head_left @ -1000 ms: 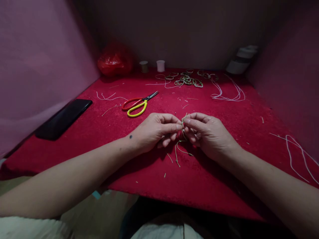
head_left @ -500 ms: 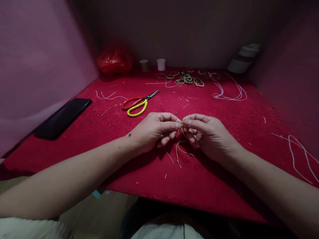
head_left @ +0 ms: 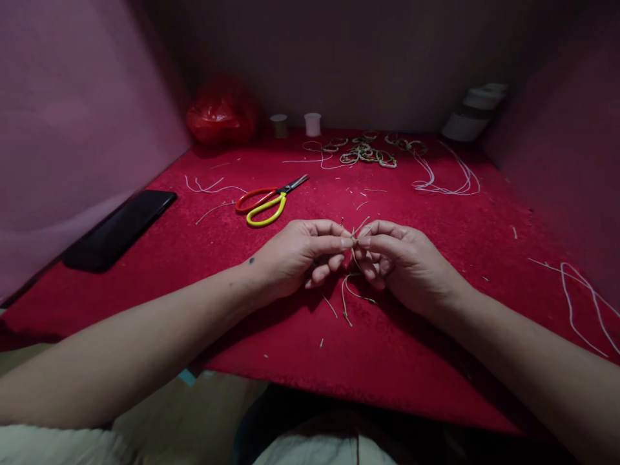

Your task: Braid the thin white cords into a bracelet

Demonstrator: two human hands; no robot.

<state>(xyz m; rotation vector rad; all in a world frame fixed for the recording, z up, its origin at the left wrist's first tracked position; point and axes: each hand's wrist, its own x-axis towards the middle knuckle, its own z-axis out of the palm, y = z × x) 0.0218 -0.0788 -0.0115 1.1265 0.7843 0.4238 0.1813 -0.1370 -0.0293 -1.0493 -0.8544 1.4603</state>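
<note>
Over the middle of the red-covered table, my left hand (head_left: 314, 252) and my right hand (head_left: 394, 252) meet fingertip to fingertip. Each pinches a thin greenish-tan cord (head_left: 345, 297) between thumb and forefinger. Short cord ends stick up above the fingertips, while longer strands hang below and lie on the cloth. The point where the cords cross is partly covered by my fingers, so any knot there is hard to make out. Scissors (head_left: 268, 201) with one red and one yellow handle lie beyond my left hand, their blades pointing away to the right.
A black phone (head_left: 121, 229) lies at the left. Along the back are a red plastic bag (head_left: 220, 119), two small spools (head_left: 312, 124), a pile of braided cord loops (head_left: 365, 155) and a white bottle (head_left: 469, 115). White cords (head_left: 450, 187) and snippets are scattered about.
Cord ends now stand up more plainly above my pinched fingertips. Both hands stay in nearly the same place, with only slight finger movement.
</note>
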